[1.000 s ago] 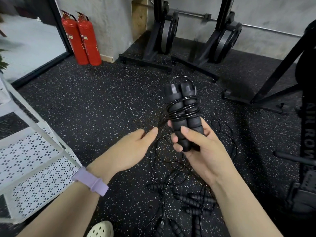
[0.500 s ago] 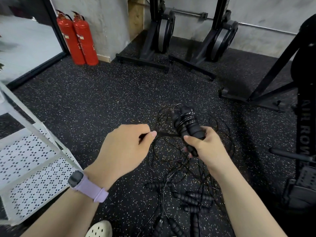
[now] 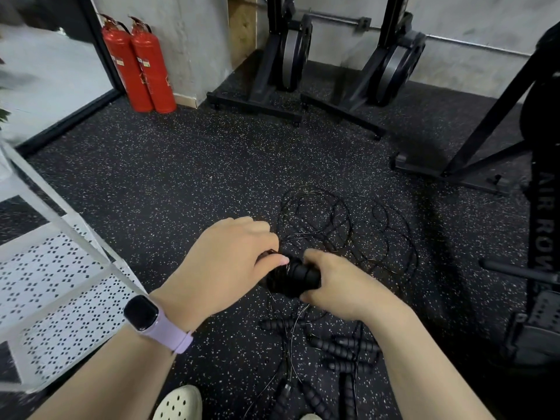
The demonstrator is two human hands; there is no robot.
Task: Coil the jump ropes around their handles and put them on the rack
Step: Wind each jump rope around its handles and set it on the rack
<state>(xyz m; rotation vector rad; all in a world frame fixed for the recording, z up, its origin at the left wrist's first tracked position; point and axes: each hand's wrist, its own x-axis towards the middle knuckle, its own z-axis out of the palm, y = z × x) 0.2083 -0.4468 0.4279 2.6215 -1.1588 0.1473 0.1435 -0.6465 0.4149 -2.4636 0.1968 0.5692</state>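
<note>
Head view: at the centre of the frame the right hand (image 3: 342,286) grips the paired black handles (image 3: 298,275) of one jump rope, fingers curled round the foam. The left hand (image 3: 230,265), just left of them, pinches the thin black cord (image 3: 274,252) against the bundle.

The cord is slick and springy, so I judge that each turn should be laid snug beside the one before, with the thumb pressing on the wrap until the next turn locks it. The right hand should hold both handles parallel so that they do not splay.

Loose cord (image 3: 321,219) lies in loops on the speckled floor (image 3: 181,177) just above the hands and could snag. More uncoiled handles (image 3: 342,347) wait at lower centre. The white perforated rack (image 3: 60,286) stands at lower left, near enough for placing.
</note>
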